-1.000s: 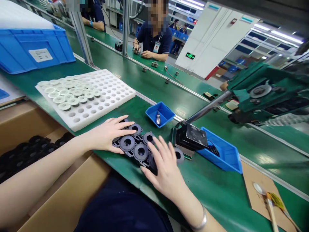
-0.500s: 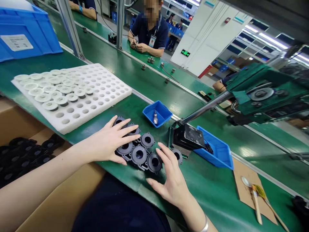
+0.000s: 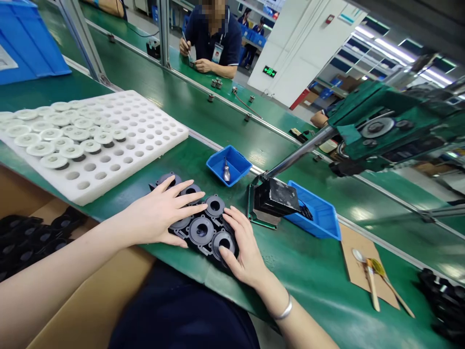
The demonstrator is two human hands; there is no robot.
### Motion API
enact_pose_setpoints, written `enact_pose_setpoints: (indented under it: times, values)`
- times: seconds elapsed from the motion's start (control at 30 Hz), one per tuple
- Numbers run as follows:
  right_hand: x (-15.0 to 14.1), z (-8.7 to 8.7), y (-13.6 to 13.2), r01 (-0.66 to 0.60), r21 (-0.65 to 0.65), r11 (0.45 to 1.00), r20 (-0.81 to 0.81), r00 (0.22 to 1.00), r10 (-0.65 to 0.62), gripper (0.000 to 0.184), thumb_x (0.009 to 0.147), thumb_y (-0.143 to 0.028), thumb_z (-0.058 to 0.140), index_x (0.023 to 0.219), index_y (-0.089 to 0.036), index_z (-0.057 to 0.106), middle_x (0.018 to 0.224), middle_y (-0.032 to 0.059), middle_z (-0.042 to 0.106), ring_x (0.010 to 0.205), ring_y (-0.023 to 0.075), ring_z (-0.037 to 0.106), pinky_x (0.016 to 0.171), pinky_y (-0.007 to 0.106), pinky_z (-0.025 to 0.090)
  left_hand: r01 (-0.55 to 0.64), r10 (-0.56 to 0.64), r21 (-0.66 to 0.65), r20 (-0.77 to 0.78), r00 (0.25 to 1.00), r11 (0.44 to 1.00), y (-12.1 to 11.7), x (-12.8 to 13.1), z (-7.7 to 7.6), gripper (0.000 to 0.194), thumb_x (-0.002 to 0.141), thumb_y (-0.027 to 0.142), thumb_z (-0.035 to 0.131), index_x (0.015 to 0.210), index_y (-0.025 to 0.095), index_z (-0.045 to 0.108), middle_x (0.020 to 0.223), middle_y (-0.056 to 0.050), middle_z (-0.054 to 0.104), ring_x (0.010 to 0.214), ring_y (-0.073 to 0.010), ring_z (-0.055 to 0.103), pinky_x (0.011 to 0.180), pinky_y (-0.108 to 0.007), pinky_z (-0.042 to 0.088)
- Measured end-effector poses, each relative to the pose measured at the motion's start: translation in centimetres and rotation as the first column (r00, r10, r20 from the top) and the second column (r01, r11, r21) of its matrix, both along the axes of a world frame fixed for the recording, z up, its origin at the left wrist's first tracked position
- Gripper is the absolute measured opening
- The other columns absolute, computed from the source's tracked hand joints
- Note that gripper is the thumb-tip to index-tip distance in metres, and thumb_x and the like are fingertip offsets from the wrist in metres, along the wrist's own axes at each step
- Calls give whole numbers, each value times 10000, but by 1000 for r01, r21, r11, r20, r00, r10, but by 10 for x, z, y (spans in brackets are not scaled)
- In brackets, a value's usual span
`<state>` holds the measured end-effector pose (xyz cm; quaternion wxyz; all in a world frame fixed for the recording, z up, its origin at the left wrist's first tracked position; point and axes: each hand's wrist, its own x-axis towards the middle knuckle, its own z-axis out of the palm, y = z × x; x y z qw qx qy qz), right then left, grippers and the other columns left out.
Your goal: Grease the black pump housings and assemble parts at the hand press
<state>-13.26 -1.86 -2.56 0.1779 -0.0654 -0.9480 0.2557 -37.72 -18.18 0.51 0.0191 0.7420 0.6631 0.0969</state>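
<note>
Black plastic ring-topped parts (image 3: pixel 201 230) stretch lengthwise from under the wide-spread left hand (image 3: pixel 156 215) to the right hand (image 3: pixel 247 254), cupping their end, grip unclear.

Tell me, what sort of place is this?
Probably a factory assembly area: matching black parts lie on a green workbench, a foam tray bears many pale discs, and a co-worker handles something small opposite.
</note>
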Motion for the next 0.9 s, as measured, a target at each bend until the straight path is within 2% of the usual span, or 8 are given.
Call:
enact_pose_setpoints:
  times: [0.13, 0.27, 0.33, 0.43, 0.53, 0.7, 0.8, 0.9]
  values:
    - [-8, 9, 16, -129, -26, 991, 50, 990, 130, 689, 966, -582, 461, 1516, -196, 312, 1584, 142, 337, 1533, 304, 232, 1233, 569, 291, -17, 17, 17, 13, 1000, 1000, 0, -1, -3, 846, 782, 632, 720, 1492, 262, 447, 1598, -103, 412, 1495, -439, 281, 1192, -702, 198]
    - [4, 24, 5, -95, 97, 991, 114, 990, 84, 944, 864, -735, 525, 1565, -178, 225, 1643, 169, 205, 1560, 375, 92, 1229, 656, 198, -49, 47, 60, 29, 998, 997, -8, -8, 0, 983, 710, 670, 762, 1529, 276, 388, 1620, -101, 370, 1525, -425, 213, 1213, -706, 113]
    - [7, 29, -6, -76, 185, 980, 158, 986, 47, 1018, 827, -731, 589, 1580, -166, 201, 1662, 183, 143, 1560, 406, 30, 1214, 681, 193, -94, 90, 91, 47, 995, 991, -13, -16, 1, 1089, 641, 693, 799, 1551, 304, 344, 1637, -109, 333, 1529, -447, 177, 1200, -735, 69]
    - [-2, 31, -14, -79, 253, 964, 232, 973, 19, 929, 875, -624, 606, 1586, -177, 209, 1679, 176, 84, 1561, 410, -15, 1192, 695, 220, -148, 143, 67, 76, 987, 987, -18, -31, -4, 1126, 617, 724, 792, 1558, 322, 325, 1650, -116, 301, 1525, -469, 168, 1185, -740, 152]
    - [-19, 27, -7, -133, 254, 958, 259, 964, 65, 777, 931, -526, 569, 1571, -208, 264, 1675, 147, 155, 1568, 379, 27, 1191, 689, 226, -118, 115, 26, 96, 989, 993, -21, -42, -11, 1034, 685, 737, 733, 1543, 295, 363, 1640, -104, 331, 1539, -431, 147, 1197, -659, 264]
    - [-41, 21, 7, -230, 262, 937, 220, 960, 174, 720, 944, -498, 561, 1552, -219, 295, 1646, 133, 266, 1558, 353, 131, 1196, 678, 221, -168, 162, 65, 94, 982, 984, -27, -49, -14, 939, 741, 791, 611, 1505, 275, 432, 1616, -46, 384, 1519, -446, 184, 1197, -632, 281]
    - [-53, 18, 9, -242, 280, 929, 175, 964, 198, 690, 943, -462, 569, 1539, -224, 315, 1632, 133, 293, 1546, 357, 170, 1176, 668, 265, -203, 198, 61, 77, 977, 977, -27, -54, -14, 898, 750, 738, 659, 1486, 264, 461, 1606, -87, 398, 1514, -450, 196, 1158, -641, 335]
    - [-69, 16, 8, -235, 285, 929, 139, 969, 203, 662, 944, -449, 566, 1526, -229, 339, 1615, 130, 327, 1531, 363, 214, 1159, 658, 301, -191, 189, 37, 55, 980, 981, -22, -63, -12, 907, 745, 696, 708, 1496, 258, 448, 1615, -93, 382, 1515, -445, 190, 1185, -625, 293]
